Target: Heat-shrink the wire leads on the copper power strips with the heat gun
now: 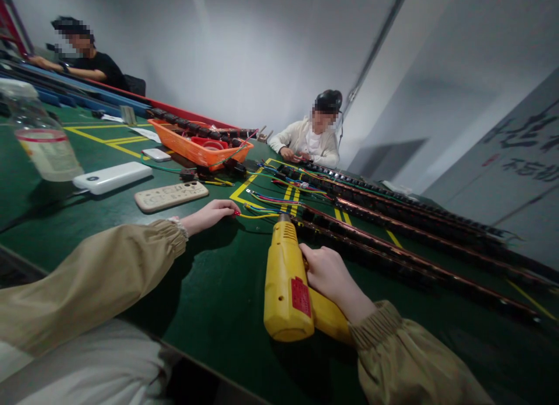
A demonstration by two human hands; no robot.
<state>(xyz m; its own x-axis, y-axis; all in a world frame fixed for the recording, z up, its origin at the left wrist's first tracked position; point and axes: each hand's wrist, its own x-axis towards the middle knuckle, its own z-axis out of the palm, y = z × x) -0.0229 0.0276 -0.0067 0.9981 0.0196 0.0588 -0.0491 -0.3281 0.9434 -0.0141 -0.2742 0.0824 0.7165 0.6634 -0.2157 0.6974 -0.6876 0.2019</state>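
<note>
My right hand (323, 271) is wrapped round the handle of a yellow heat gun (283, 277), whose nozzle points away from me toward a group of wires. Between the fingertips of my left hand (212, 217) is the end of a yellow wire (259, 217), with a small red piece at its tip. That wire runs right, passing close by the nozzle, and joins other coloured wires coming out of a long black assembly with copper-coloured bars (371, 239). Whether the nozzle touches the wires, I cannot tell.
On the green table (218, 312) lie a phone in a beige case (172, 196), a white power bank (114, 178) and a clear bottle (46, 143). Behind them stands an orange basket (196, 148) of parts. Several long assemblies stretch right. Two people (310, 134) sit beyond.
</note>
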